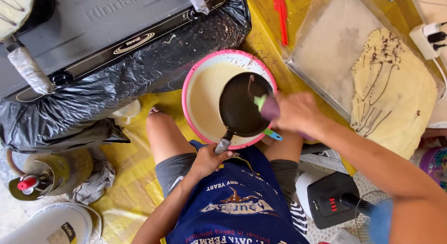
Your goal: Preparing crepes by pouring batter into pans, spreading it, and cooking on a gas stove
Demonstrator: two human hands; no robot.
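1 head view, steeply down, close over lap

The dark round frying pan [242, 106] hides part of the cream batter in the pink-rimmed bowl [188, 92]. Beside that bowl, the right hand [295, 112] is motion-blurred, its purple tool [270, 109] indistinct.

Looks like a home/street crepe-making setup on the floor: gas stove [116, 34] wrapped in black plastic, pink batter bowl [205, 92] right below it, finished crepes [396, 90] on a tray [326, 48] to the bowl's right.
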